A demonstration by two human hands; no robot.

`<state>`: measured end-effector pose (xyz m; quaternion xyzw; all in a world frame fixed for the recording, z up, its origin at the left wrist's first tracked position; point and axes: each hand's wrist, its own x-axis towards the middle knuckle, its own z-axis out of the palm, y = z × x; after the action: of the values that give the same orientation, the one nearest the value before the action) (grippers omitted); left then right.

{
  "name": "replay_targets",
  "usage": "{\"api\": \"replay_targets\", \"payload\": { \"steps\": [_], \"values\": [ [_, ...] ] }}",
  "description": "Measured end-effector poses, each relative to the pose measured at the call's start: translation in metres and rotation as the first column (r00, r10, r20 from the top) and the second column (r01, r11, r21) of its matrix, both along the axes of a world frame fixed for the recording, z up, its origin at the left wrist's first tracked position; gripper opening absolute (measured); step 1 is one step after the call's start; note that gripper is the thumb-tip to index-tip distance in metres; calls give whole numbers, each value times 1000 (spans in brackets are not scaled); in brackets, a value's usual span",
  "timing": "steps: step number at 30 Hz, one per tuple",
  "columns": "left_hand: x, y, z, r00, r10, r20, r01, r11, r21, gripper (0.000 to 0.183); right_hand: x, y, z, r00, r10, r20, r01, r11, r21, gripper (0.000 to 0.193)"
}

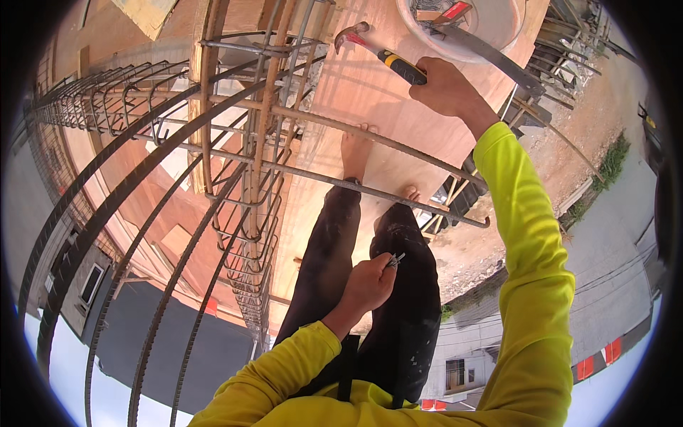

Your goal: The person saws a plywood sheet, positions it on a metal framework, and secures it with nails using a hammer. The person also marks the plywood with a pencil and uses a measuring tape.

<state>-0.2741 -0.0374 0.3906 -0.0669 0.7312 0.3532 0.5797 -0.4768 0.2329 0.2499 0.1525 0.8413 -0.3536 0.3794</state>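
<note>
My right hand (pixel 449 87) is wrapped round the black and yellow grip of a claw hammer (pixel 400 65). The hammer's head points left, above a plywood sheet (pixel 420 135). My left hand (pixel 367 283) is closed in front of my thighs, with several nails (pixel 395 260) poking out past the thumb. Past the hammer, at the top, stands a pale round bucket (pixel 514 35) with small metal pieces and a red item inside. A long grey blade (pixel 491 55), like that of a handsaw, sticks out over its rim.
Two steel bars (pixel 384 137) run across in front of my shins. An upright rebar cage (pixel 265 178) stands left of my legs, with long bent bars (pixel 107 185) beyond it. My bare feet (pixel 356 153) rest on the plywood; right of its edge lies lower dirt ground (pixel 576 135).
</note>
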Motion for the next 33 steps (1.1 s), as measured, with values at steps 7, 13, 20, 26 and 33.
{"api": "replay_targets", "payload": {
  "steps": [7,13,20,26,33],
  "values": [
    [33,1,8,999,-8,-45,8,1000,-1,13,132,44,150,968,-226,-108,198,956,-218,40],
    [36,-46,-22,898,-141,-418,146,989,-19,14,302,49,269,858,-508,-69,483,846,-227,51],
    [38,-108,-168,661,-581,-475,441,813,-380,17,469,-55,201,821,-563,93,570,807,-151,24],
    [41,-144,-317,465,-702,-539,564,704,-431,15,498,-115,-18,912,-379,-156,396,913,99,25],
    [21,-146,-331,283,-839,-465,748,496,-440,33,494,-165,-157,911,-362,-197,393,907,150,29]
  ]
}}
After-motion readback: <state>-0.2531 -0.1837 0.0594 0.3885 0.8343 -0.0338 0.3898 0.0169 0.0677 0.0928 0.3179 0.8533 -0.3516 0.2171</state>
